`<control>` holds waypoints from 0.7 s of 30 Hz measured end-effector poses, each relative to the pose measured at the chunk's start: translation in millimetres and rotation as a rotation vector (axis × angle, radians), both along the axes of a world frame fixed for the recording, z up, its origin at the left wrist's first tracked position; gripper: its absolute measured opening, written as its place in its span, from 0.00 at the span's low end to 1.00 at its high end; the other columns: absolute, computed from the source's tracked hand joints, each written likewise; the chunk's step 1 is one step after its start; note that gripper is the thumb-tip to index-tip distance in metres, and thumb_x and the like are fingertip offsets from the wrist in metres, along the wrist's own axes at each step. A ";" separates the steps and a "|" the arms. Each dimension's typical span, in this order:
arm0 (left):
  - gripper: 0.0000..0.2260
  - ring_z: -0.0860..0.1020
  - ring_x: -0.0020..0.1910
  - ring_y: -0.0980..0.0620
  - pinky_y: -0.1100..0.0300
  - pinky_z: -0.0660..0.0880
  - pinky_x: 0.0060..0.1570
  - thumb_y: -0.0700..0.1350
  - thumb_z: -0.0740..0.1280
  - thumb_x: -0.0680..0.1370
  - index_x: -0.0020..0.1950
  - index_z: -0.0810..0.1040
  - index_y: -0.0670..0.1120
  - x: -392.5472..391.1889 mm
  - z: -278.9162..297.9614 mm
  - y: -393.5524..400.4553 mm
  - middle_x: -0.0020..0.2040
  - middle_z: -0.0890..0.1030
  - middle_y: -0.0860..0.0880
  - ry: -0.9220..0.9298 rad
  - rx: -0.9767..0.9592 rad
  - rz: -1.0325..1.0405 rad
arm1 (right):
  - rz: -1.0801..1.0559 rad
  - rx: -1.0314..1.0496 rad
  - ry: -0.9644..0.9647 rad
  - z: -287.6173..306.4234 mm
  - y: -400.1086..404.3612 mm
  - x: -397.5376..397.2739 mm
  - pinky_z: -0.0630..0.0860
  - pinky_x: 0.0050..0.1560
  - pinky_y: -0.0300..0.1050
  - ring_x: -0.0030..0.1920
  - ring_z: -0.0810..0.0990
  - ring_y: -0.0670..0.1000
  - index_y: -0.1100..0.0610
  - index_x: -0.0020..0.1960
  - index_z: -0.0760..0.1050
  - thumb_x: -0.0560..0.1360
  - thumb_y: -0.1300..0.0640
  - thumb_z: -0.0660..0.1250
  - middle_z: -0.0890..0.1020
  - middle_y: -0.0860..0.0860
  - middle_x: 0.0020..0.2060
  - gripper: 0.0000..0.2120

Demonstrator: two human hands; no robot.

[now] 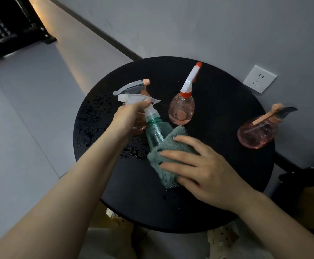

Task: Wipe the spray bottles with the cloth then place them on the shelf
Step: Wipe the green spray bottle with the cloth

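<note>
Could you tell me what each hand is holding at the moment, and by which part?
The left hand grips the green spray bottle by its neck, under the trigger head. The right hand presses the teal cloth around the bottle's lower body.

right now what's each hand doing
Left hand: grips the green plastic spray bottle by its neck.
Right hand: presses the teal knitted cloth around it.
</note>
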State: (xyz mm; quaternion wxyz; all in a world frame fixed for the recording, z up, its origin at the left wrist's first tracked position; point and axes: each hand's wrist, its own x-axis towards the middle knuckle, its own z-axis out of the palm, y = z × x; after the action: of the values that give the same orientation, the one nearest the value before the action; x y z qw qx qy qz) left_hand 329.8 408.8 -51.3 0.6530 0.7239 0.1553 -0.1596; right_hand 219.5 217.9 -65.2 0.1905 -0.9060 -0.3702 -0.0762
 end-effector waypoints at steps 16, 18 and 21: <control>0.09 0.70 0.22 0.59 0.68 0.68 0.26 0.52 0.64 0.76 0.41 0.76 0.47 -5.2 0.7 -9.8 0.32 0.76 0.51 0.006 -0.054 0.011 | -0.193 0.176 0.106 0.4 10.7 0.7 0.63 0.69 0.45 0.73 0.60 0.53 0.47 0.66 0.72 0.77 0.53 0.58 0.68 0.41 0.69 0.18; 0.10 0.72 0.24 0.58 0.63 0.68 0.31 0.53 0.65 0.75 0.40 0.76 0.47 -4.2 -0.8 -9.8 0.31 0.76 0.51 0.017 -0.043 0.033 | -0.055 0.015 -0.021 -0.5 7.7 -1.5 0.66 0.67 0.56 0.72 0.61 0.59 0.50 0.63 0.76 0.77 0.54 0.59 0.74 0.45 0.66 0.15; 0.10 0.75 0.32 0.54 0.58 0.71 0.38 0.54 0.65 0.75 0.41 0.77 0.47 -4.3 -2.8 -11.4 0.34 0.78 0.51 0.032 -0.054 0.051 | 0.056 -0.101 -0.111 -0.9 3.1 -0.5 0.63 0.69 0.60 0.72 0.63 0.58 0.51 0.62 0.77 0.78 0.55 0.60 0.75 0.48 0.65 0.14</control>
State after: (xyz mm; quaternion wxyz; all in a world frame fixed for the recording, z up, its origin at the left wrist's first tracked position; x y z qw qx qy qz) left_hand 325.5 397.4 -54.1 0.6737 0.6990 0.1799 -0.1587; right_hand 219.0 221.0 -66.2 0.1259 -0.8981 -0.4087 -0.1024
